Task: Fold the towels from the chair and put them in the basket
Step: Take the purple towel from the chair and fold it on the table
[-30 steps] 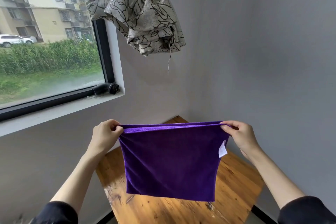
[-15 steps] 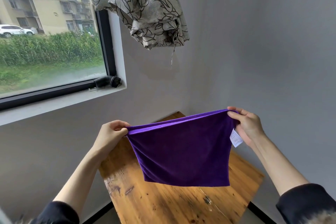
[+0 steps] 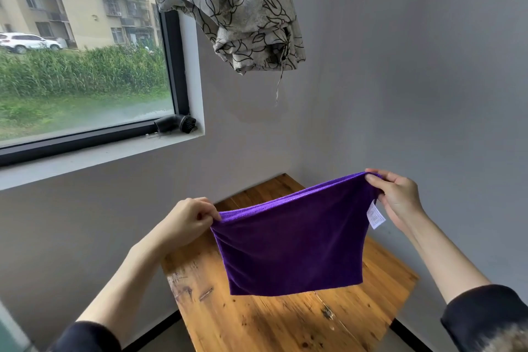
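A purple towel hangs doubled over in the air above a wooden table. My left hand pinches its upper left corner. My right hand pinches the upper right corner, held higher than the left, so the top edge slopes up to the right. A white label dangles at the towel's right edge, just below my right hand. The chair and the basket are out of view.
The table stands in a corner between two grey walls. A knotted patterned curtain hangs overhead beside the window. A black brush head lies on the window sill.
My right hand has risen with its corner, tilting the towel's top edge from level to sloping. The towel has swung slightly away from me. My left hand stays about where it was.
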`<state>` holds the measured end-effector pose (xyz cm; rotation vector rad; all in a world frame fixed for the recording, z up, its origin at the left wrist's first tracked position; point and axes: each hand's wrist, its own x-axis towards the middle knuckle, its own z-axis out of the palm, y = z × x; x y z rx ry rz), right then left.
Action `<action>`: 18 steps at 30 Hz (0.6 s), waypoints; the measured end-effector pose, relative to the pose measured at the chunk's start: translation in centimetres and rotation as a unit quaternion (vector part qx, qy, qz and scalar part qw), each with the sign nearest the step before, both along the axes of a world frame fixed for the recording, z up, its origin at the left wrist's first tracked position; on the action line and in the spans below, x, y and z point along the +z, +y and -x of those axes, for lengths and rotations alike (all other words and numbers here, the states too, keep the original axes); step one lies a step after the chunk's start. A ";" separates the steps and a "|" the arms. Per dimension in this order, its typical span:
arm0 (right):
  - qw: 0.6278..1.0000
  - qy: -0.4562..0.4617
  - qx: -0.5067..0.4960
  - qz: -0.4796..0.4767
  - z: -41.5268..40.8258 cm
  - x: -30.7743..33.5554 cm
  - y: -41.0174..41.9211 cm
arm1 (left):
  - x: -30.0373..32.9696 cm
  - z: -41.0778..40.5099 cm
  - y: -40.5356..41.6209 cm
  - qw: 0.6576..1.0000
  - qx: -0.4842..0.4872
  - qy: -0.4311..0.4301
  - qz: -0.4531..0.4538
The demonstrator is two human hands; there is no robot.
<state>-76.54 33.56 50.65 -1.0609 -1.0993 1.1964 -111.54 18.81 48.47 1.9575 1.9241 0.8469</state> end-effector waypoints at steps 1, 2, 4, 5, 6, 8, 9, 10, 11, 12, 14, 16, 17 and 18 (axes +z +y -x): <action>1.000 0.001 -0.002 -0.003 -0.1 0.2 0.0 | -0.2 -0.2 -0.2 1.000 -0.016 0.008 0.009; 1.000 0.009 -0.006 -0.003 -0.1 0.4 0.1 | -0.3 -0.5 -0.3 0.999 -0.030 0.007 0.015; 0.999 0.044 -0.013 0.001 -0.3 0.9 0.2 | -0.6 -0.8 -0.6 0.998 -0.054 -0.024 0.028; 0.998 0.060 -0.016 0.003 -0.4 1.1 0.3 | -0.8 -0.9 -0.6 0.996 -0.063 -0.050 0.038; 0.997 0.068 -0.019 0.004 -0.4 1.2 0.4 | -1.0 -1.0 -0.7 0.994 -0.071 -0.070 0.047; 0.998 0.068 -0.019 0.003 -0.5 1.3 0.6 | -1.7 -1.2 -0.4 0.994 -0.070 -0.062 0.055; 0.998 0.066 -0.017 0.003 -0.4 1.4 0.6 | -2.0 -1.3 -0.2 0.997 -0.057 -0.037 0.047; 0.998 0.064 -0.013 0.003 -0.3 1.3 0.7 | -2.3 -1.3 0.1 0.999 -0.042 -0.014 0.029; 0.998 0.061 -0.008 0.006 -0.3 1.3 0.7 | -2.5 -1.3 0.2 1.000 -0.028 0.003 0.009; 0.998 0.054 0.001 0.008 -0.3 1.3 0.6 | -2.6 -1.1 0.4 1.000 -0.019 0.014 -0.007; 0.999 0.014 0.028 0.005 -0.6 1.1 0.6 | -2.4 -0.3 0.5 0.999 -0.013 0.034 -0.021; 0.996 -0.052 0.074 0.002 -1.4 0.9 0.4 | -2.0 0.7 0.5 0.998 -0.013 0.045 -0.029; 0.992 -0.080 0.100 0.006 -1.9 0.8 0.3 | -1.7 1.2 0.3 0.998 -0.012 0.043 -0.036; 0.988 -0.097 0.123 0.015 -2.4 0.7 0.2 | -1.4 1.6 0.2 0.998 -0.008 0.033 -0.044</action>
